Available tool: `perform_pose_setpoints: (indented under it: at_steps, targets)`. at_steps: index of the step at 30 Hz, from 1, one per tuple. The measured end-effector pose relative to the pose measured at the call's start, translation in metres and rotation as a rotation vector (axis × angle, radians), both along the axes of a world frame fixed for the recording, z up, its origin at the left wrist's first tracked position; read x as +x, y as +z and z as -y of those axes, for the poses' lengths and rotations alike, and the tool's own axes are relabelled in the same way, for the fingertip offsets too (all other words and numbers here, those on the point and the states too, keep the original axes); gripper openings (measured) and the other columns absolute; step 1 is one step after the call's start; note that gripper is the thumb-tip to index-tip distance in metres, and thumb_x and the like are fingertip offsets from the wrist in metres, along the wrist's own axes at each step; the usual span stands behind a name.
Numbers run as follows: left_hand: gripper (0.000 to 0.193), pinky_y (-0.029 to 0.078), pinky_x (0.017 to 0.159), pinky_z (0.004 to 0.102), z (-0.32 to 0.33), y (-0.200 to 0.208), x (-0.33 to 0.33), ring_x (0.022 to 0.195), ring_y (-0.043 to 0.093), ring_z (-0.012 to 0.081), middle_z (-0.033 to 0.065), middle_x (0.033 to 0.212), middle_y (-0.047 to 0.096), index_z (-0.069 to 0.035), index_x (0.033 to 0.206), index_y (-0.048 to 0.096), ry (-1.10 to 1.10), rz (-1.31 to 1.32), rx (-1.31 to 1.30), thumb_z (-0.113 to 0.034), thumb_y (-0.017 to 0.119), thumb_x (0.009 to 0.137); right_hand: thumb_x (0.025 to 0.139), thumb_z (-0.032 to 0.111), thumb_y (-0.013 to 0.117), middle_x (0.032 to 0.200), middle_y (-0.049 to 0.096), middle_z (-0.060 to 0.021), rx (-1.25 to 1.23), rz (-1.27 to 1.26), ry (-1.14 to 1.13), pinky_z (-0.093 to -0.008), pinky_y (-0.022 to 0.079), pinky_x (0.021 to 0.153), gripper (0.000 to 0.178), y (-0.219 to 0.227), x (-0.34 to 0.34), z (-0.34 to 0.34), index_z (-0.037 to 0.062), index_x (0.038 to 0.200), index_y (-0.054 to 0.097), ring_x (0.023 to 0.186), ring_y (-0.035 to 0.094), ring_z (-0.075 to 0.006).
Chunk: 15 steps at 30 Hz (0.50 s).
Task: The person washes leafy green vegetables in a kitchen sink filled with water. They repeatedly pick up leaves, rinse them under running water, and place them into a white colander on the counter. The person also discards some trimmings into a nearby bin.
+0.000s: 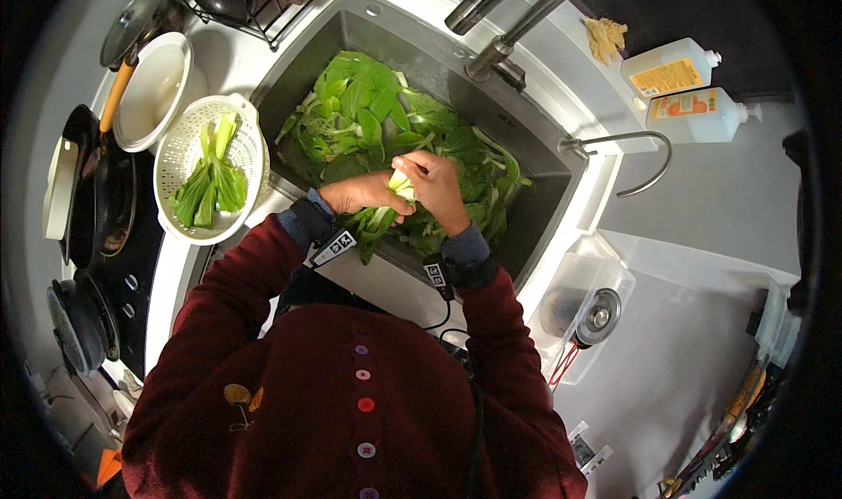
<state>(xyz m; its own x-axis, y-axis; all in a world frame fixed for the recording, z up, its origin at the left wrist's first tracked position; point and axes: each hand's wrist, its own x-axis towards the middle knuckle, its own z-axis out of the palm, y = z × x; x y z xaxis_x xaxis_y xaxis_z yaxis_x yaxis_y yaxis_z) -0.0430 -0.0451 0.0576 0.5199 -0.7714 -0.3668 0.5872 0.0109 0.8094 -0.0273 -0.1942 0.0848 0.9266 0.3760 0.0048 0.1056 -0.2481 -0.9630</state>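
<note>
A: Head view, looking down on the sink (535, 227). Where was the bok choy (396, 192) the person was working on?

B: Over the near rim of the sink, above the heap of loose greens (368, 117) lying in the basin. Both hands met on it there. The left hand (360, 192) was curled round the stalk from the left side of the sink, fingers wrapped and closed on the leafy part. The right hand (434, 183) was bent over the pale stem end, fingertips pinched shut on it.

A: Which way did it lie?

B: Its long axis ran from the white base, up between the two hands, down toward the near rim, where dark green leaves hung below the left hand. The base sat just left of the right hand's fingers, so that hand was the nearer one to the stem end.

A: And its look?

B: White, thick stems at the top, glossy green leaves below, wet-looking, though I couldn't be sure of that.

A: Anything left of the sink?

B: A white colander (180, 161) with a few separated leaves (210, 179) in it, well apart from both hands.
</note>
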Motion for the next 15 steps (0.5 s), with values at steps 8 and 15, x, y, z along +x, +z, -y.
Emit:
perform_pose_setpoints:
  at_steps: [8,15]
  targets:
    - [0.019,0.046,0.063,0.0284,-0.003,-0.01,0.003,0.068,0.056,0.0148,0.0049,0.082,0.057,-0.003,0.092,0.054,0.037,-0.042,0.145,-0.007,0.063,0.076,0.083,0.016,0.055,0.071,0.061,-0.0052,0.189,-0.179,0.043,-0.024,0.045,0.055,0.019,-0.004,0.001,0.006,-0.0009,0.089,0.062,0.059,0.054,-0.0095]
    - [0.019,0.045,0.064,0.0282,0.002,-0.016,0.006,0.067,0.057,0.0153,0.0048,0.078,0.059,-0.001,0.089,0.056,0.037,-0.004,0.139,-0.005,0.061,0.072,0.083,0.018,0.057,0.061,0.056,-0.0078,-0.044,-0.155,-0.131,-0.0276,0.043,0.051,0.02,-0.014,0.003,-0.006,-0.0012,0.077,0.059,0.053,0.052,-0.0146]
